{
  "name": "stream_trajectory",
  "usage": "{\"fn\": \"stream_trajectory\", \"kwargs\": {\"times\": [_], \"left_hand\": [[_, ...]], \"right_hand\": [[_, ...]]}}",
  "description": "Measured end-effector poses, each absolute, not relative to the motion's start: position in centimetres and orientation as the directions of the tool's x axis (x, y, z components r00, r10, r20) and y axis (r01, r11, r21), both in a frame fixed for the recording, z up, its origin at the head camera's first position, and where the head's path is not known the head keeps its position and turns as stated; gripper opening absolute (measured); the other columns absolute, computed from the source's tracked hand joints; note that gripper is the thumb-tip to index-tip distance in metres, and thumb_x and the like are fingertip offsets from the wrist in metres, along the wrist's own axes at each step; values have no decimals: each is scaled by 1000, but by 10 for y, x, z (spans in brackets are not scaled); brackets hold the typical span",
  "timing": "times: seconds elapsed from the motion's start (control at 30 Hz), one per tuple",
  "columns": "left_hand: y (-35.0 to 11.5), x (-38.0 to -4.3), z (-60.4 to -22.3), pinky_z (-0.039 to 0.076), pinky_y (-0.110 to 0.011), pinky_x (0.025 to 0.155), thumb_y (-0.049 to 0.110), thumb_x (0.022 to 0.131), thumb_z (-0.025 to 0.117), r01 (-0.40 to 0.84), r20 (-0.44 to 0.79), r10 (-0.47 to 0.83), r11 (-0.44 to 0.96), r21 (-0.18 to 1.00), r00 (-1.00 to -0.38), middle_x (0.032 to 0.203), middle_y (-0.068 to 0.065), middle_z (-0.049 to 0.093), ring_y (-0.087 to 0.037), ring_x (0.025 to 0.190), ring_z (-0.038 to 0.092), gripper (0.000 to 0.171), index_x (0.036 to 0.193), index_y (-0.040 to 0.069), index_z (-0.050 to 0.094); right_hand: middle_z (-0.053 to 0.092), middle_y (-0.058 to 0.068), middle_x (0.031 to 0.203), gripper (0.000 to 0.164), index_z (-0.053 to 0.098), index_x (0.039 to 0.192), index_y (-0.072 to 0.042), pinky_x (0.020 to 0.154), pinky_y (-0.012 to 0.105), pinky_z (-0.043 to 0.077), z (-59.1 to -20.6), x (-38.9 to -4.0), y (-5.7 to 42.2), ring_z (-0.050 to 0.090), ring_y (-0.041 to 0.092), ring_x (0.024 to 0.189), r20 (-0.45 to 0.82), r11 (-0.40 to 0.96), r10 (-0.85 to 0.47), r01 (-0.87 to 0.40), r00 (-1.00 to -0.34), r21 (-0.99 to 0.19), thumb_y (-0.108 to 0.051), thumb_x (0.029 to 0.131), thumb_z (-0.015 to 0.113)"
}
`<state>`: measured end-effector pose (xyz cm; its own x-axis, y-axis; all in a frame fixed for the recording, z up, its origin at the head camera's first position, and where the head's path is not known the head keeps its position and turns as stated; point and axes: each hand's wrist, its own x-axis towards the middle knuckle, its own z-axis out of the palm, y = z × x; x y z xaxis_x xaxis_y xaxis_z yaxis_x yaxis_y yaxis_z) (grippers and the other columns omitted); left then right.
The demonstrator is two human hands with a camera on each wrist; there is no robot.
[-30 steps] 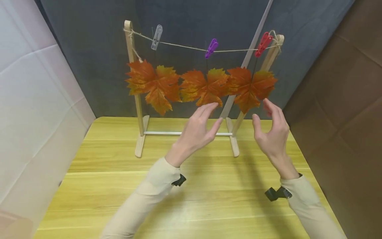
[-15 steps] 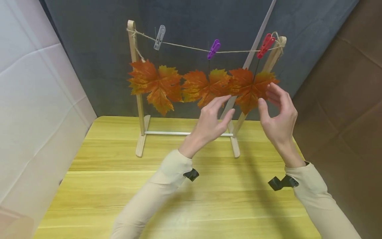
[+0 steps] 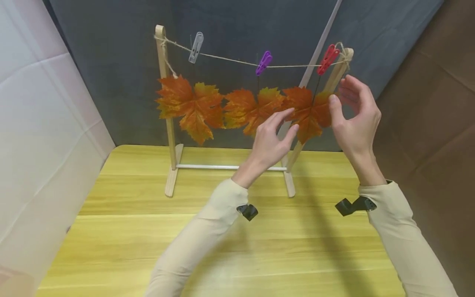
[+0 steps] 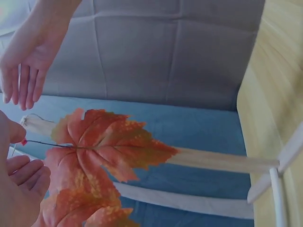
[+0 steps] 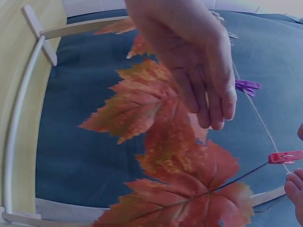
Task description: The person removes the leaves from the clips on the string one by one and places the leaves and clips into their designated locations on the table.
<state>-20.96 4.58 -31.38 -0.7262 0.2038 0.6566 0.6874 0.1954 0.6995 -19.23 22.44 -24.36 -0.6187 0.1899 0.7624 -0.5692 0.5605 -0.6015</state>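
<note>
Three orange maple leaves hang from a twine line (image 3: 226, 57) by clothespins. A grey clothespin (image 3: 196, 47) is above the left leaf (image 3: 193, 109), a purple clothespin (image 3: 264, 63) above the middle leaf (image 3: 248, 108), and a red clothespin (image 3: 328, 60) above the right leaf (image 3: 309, 115). My left hand (image 3: 272, 142), fingers slightly bent, holds nothing before the middle and right leaves. Beside the right leaf's outer edge, my right hand (image 3: 356, 119) is raised with thumb and fingers apart. In the right wrist view, its fingers (image 5: 294, 189) appear below the red clothespin (image 5: 285, 157), apparently apart from it.
The line is tied between two wooden posts (image 3: 162, 62) of a stand, joined low down by a white rod (image 3: 208, 167). It stands on a yellow wood-grain table (image 3: 148, 231). A dark cloth (image 3: 237, 24) hangs behind, with a brown panel (image 3: 426, 136) at right.
My right hand has risen from below the right leaf to beside its upper edge. The left hand has moved up and right. The leaves and clothespins keep their places on the line.
</note>
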Motion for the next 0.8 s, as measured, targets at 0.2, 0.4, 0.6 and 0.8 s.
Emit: {"fn": "stream_trajectory", "kwargs": {"times": [0.2, 0.4, 0.6, 0.8], "left_hand": [[51, -215, -308, 47, -23, 106, 13, 99, 65, 653, 628, 183, 156, 741, -757, 136, -17, 64, -29, 124, 63, 43, 138, -2, 57], [54, -221, -294, 47, -18, 103, 12, 97, 67, 619, 599, 160, 143, 772, -785, 139, -11, 64, -21, 128, 62, 44, 139, 1, 58], [64, -229, -276, 42, -12, 106, 16, 99, 66, 564, 535, 198, 136, 815, -821, 144, -6, 61, -12, 132, 58, 46, 143, 6, 56], [68, -239, -265, 42, -14, 106, 17, 99, 65, 575, 536, 213, 223, 787, -817, 142, -8, 60, -16, 130, 58, 49, 145, 4, 52]], "right_hand": [[68, 18, 127, 45, 63, 130, 0, 103, 27, 51, -222, -192, 216, 66, 17, 116, 743, 539, 221, -555, -632, -633, -9, 87, 72], [68, 17, 127, 46, 64, 130, -1, 104, 27, 51, -209, -197, 213, 66, 19, 118, 742, 538, 215, -557, -635, -633, -9, 85, 73], [67, 10, 131, 48, 63, 133, -6, 104, 25, 50, -197, -211, 222, 64, 17, 120, 736, 592, 193, -521, -649, -615, -12, 87, 74], [66, 6, 134, 49, 60, 136, -8, 105, 23, 49, -182, -223, 222, 62, 13, 123, 717, 648, 137, -486, -683, -587, -16, 89, 73]]}}
